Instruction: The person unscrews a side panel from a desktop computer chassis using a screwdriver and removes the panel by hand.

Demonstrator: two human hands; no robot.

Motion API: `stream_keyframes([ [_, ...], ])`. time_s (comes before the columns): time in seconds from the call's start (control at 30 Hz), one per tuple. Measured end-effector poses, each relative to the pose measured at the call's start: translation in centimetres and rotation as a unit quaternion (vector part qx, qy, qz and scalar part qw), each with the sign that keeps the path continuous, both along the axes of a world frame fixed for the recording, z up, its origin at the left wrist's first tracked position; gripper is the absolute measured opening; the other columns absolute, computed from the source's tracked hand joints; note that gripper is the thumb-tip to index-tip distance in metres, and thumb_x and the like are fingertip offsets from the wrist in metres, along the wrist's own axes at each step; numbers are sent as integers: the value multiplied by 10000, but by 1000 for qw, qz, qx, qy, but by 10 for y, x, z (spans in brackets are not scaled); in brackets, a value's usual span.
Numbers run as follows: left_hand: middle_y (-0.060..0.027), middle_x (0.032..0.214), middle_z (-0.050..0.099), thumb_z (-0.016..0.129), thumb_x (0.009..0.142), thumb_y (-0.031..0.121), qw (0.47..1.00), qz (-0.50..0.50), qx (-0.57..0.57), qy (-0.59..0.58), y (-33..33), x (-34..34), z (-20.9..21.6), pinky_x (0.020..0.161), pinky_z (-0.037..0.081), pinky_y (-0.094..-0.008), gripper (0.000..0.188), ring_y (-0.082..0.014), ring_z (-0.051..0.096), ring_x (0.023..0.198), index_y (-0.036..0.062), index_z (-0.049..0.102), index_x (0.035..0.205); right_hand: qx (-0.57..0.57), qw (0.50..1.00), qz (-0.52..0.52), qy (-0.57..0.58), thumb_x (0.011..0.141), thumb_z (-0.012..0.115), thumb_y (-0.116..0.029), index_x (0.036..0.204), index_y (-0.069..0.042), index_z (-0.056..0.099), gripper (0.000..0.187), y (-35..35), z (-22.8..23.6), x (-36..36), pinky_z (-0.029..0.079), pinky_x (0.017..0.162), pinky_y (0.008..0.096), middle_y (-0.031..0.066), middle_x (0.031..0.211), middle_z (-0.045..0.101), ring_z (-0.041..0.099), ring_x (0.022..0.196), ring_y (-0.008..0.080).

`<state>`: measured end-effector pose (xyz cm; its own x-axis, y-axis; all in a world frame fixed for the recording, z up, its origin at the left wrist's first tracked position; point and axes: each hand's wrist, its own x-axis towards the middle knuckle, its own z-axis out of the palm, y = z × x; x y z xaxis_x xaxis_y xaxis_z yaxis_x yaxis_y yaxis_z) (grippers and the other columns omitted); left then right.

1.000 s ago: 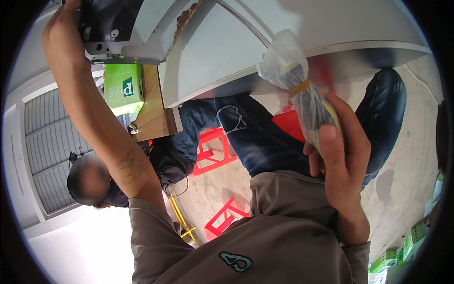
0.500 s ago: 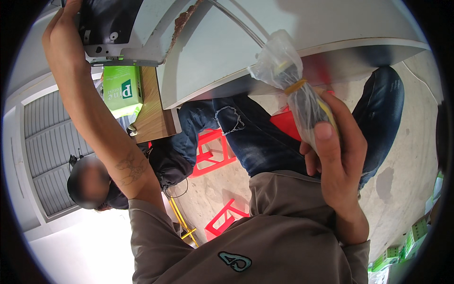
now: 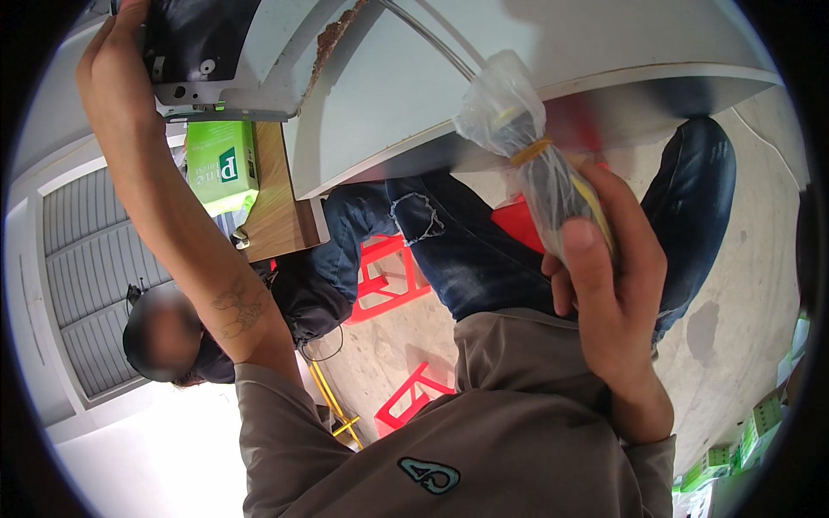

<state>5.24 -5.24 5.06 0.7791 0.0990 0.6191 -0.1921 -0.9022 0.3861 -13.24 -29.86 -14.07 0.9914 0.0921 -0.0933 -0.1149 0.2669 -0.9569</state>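
Note:
My right hand (image 3: 617, 276) is closed around a bundle in a clear plastic bag (image 3: 546, 192), raised above my lap. A rubber band (image 3: 529, 153) cinches the bag near its loose, flared end. Something dark and something yellow show through the plastic. A thin grey cable (image 3: 436, 43) runs from the table to the bag's flared end. Far up at the left, my left hand (image 3: 121, 78) reaches to the side of a black panel with a metal frame (image 3: 203, 52). Its fingertips leave the picture, so their grip is hidden.
The pale table (image 3: 604, 39) has a curved front edge. A green box (image 3: 223, 164) sits by a wooden surface (image 3: 281, 203) left of it. Red stools (image 3: 393, 298) stand on the floor. Another person (image 3: 164, 332) is at the left. Green cartons (image 3: 756, 432) lie at the lower right.
My right hand has shifted slightly left with the bagged bundle. My left hand and the black panel stay nearly where they were.

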Motion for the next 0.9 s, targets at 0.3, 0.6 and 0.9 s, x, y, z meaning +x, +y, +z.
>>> stream_keyframes([
  [0.3, -130, 944, 698, 680, 891, 432, 1000, 17, 9, 18, -1, -7, -2, 881, 438, -258, 518, -181, 626, 873, -57, 695, 1061, -194, 972, 11, -131, 811, 697, 23, 1361, -2, 452, 603, -8, 15, 5, 419, 964, 370, 184, 1127, 525, 531, 1028, 287],
  [0.6, -185, 1007, 677, 679, 871, 503, 998, 47, 40, 22, -3, -5, 2, 939, 413, -280, 699, -215, 598, 963, -147, 625, 1121, -210, 961, -114, -140, 812, 702, 35, 1313, -1, 432, 570, -11, 24, -4, 477, 751, 328, 227, 1147, 517, 566, 926, 276],
  [0.9, 13, 710, 509, 644, 938, 419, 999, -29, 4, 22, -30, -1, 17, 600, 311, -243, 466, -92, 399, 670, -45, 649, 889, -45, 968, -200, -146, 826, 660, 56, 1255, 46, 421, 492, -32, 47, 17, 404, 945, 370, 200, 1160, 439, 471, 1103, 294],
])
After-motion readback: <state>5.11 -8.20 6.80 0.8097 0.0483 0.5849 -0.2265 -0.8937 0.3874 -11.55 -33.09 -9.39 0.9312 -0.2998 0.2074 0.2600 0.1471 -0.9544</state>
